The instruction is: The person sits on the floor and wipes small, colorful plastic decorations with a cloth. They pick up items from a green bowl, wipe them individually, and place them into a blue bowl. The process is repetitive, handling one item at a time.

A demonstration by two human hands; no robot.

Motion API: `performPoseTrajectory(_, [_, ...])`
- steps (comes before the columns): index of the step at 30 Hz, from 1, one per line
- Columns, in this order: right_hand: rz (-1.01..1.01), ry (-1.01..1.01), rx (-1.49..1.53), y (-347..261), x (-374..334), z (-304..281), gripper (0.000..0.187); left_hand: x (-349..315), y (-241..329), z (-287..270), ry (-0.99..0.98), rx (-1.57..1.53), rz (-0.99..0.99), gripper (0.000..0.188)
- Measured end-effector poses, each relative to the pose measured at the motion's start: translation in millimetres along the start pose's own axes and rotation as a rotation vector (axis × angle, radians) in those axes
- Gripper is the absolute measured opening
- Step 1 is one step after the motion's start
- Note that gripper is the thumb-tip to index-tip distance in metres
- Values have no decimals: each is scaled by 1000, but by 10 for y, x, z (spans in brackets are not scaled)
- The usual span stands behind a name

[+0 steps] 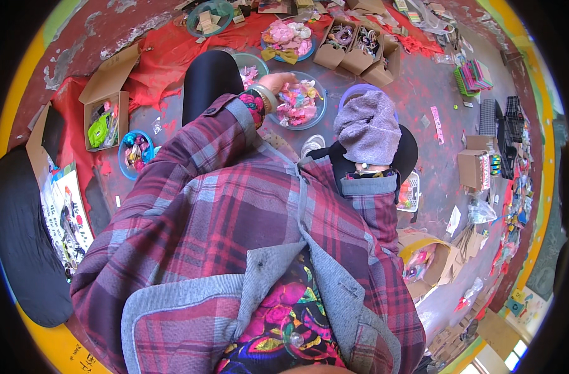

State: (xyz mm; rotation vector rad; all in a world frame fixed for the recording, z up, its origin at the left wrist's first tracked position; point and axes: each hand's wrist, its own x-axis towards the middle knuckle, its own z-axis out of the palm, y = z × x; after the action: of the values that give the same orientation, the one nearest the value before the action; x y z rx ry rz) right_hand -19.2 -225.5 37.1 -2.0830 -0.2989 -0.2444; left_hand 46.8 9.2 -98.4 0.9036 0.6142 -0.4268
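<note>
colorful fabric pieces (pixel 298 103) are lying in a loose heap in a clear bowl (pixel 322 113) on the floor (pixel 418 87). the left hand (pixel 277 81) is reaching to the bowl's left edge, its fingers looking loosely bent; i cannot tell whether they are pinching a piece or only touching the rim. the right hand is hiding under a fuzzy purple-grey cloth (pixel 368 128), with just the wrist (pixel 372 167) showing, so i cannot tell whether it is spread or gripping.

pieces are already sitting in a blue bowl (pixel 128 172) and cardboard boxes (pixel 335 58). the work seems to be underway rather than finished, as the heap is lying unarranged; how much is remaining, i cannot judge.

the cloth is blocking much of a purple basin (pixel 351 93), and the left knee (pixel 211 81) is cutting off a green bowl (pixel 249 57). single pieces are blurring together.
</note>
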Motion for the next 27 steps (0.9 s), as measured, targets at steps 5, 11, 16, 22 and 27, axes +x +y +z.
performPoseTrajectory(5, [-39, -65, -3, -102, 83, 92, 31, -497, 189, 231, -169, -438, -14, 20])
performPoseTrajectory(11, [-78, -295, 19, -304, 65, 276, 34, -943, 232, 300, -314, -428, 36, 25])
performPoseTrajectory(16, [-259, -244, -277, -322, 71, 353, 41, -1003, 131, 233, -446, -349, 75, 38])
performPoseTrajectory(22, [-175, -211, -172, -240, 59, 358, 40, -1118, 158, 203, -708, -375, 123, 37])
performPoseTrajectory(27, [-384, -220, -305, -150, 79, 410, 43, -1105, 177, 178, -878, -435, 186, 44])
